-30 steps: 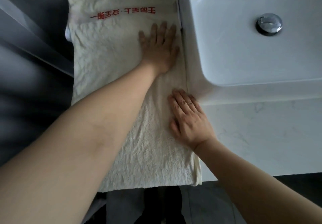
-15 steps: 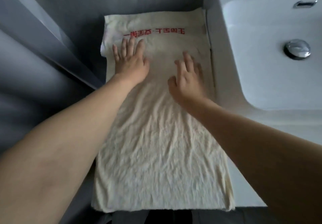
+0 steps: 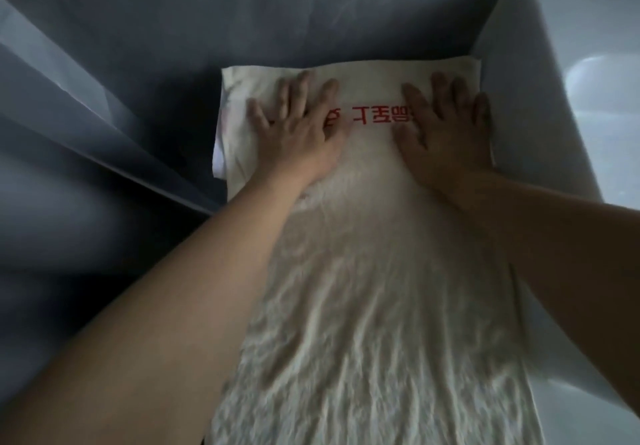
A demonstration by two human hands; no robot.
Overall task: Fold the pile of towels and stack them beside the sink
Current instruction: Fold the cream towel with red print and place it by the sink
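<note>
Head view: your left hand (image 3: pixel 294 132) and right hand (image 3: pixel 446 129) press flat, fingers spread, smoothing the towel (image 3: pixel 374 306) beside the sink (image 3: pixel 540 63); next, likely grip its far edge and fold.

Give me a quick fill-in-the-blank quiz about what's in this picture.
1. Both hands, the left hand and the right hand, lie flat on the ____.
2. The lettering printed on the towel is ____ in colour.
3. The white sink stands to the ____ of the towel.

Missing words: towel; red; right
</note>
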